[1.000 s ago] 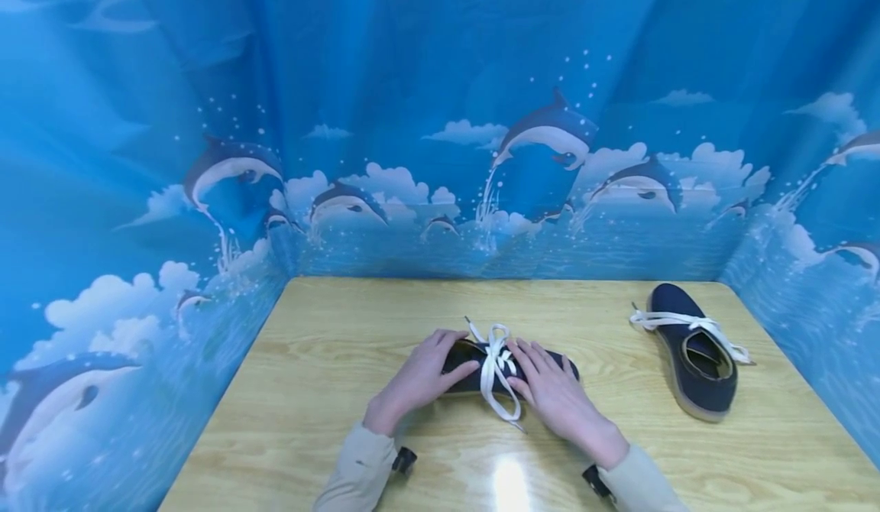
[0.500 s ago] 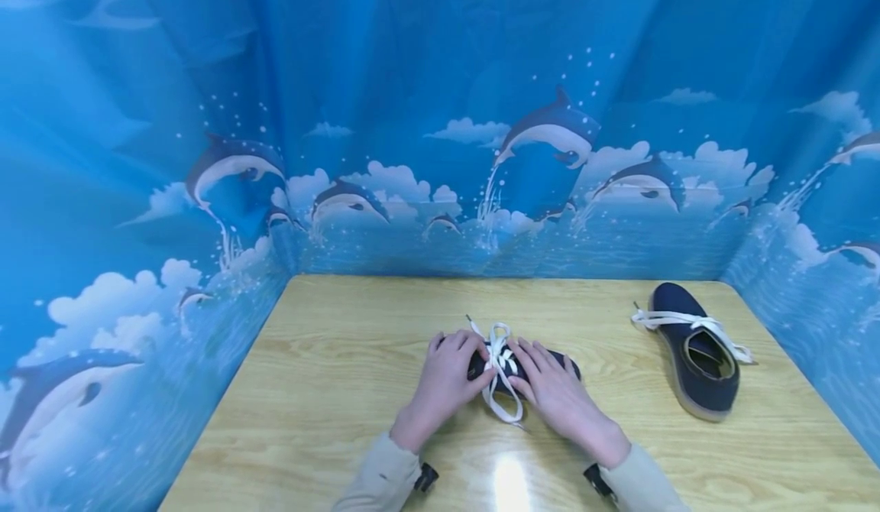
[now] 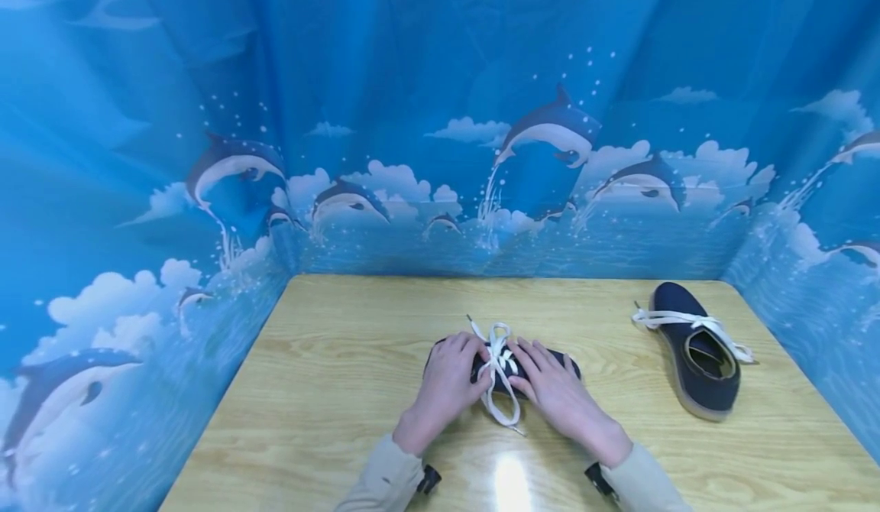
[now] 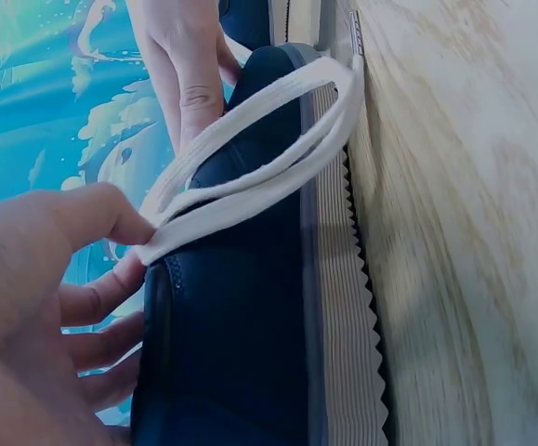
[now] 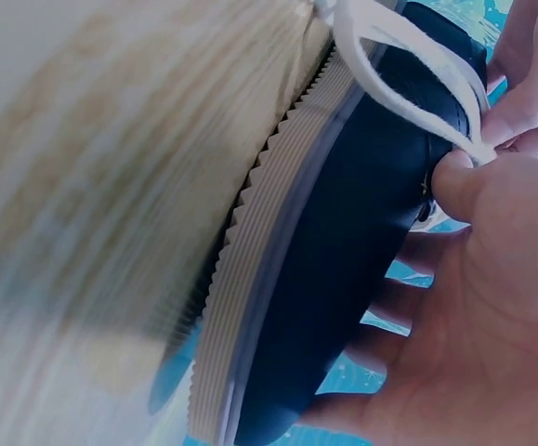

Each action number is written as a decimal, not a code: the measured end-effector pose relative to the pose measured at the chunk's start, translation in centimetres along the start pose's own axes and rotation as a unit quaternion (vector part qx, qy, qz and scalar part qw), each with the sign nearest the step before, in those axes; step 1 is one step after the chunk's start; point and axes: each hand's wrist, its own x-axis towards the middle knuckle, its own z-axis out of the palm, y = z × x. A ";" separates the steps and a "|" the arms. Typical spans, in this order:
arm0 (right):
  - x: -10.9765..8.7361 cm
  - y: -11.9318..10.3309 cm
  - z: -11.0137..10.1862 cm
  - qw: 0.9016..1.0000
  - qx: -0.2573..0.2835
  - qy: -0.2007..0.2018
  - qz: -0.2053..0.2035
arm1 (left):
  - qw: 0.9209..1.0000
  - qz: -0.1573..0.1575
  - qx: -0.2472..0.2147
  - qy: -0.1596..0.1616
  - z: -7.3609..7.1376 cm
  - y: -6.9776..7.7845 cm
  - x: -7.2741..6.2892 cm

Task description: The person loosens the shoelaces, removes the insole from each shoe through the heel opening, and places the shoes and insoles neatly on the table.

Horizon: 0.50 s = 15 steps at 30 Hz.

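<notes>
A dark navy shoe (image 3: pixel 572 365) with a ribbed pale sole lies sideways on the wooden table, its toe to the right. Its white shoelace (image 3: pixel 505 409) is tied in a bow, one loop hanging down the near side. At the bow's middle, my left hand (image 3: pixel 445 384) pinches the shoelace (image 4: pixel 250 206) between thumb and finger, the other fingers by the shoe's opening. My right hand (image 3: pixel 558 399) spans the front of the shoe, holding it with fingers over the far side. In the right wrist view its thumb (image 5: pixel 456 186) rests beside the bow.
A matching navy shoe (image 3: pixel 715 397) with white laces stands at the table's right. Behind and beside the table (image 3: pixel 330 328) hangs a blue curtain (image 3: pixel 385 76) printed with dolphins.
My left hand has moved right, from the heel and opening of the shoe to the bow. The right hand and both shoes have stayed about in place.
</notes>
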 end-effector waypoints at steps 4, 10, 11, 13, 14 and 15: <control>0.0 0.0 0.0 1.000 0.001 -0.001 0.000 | 1.000 -0.007 -0.008 0.003 0.1 0.0 0.1; 0.0 0.0 0.2 1.000 0.001 0.008 -0.002 | 0.997 -0.019 -0.062 0.031 -0.1 -0.4 0.3; 0.0 0.0 0.2 1.000 0.002 0.011 -0.002 | 0.997 -0.018 -0.069 0.042 -0.2 -0.5 0.4; 0.1 0.0 0.3 1.000 0.003 0.016 -0.004 | 0.995 -0.013 -0.079 0.063 -0.4 -0.8 0.5; 0.1 0.0 0.3 1.000 0.003 0.018 -0.004 | 0.994 -0.010 -0.079 0.072 -0.4 -1.0 0.6; 0.1 0.0 0.3 1.000 0.003 0.019 -0.004 | 0.994 -0.008 -0.080 0.078 -0.5 -1.1 0.6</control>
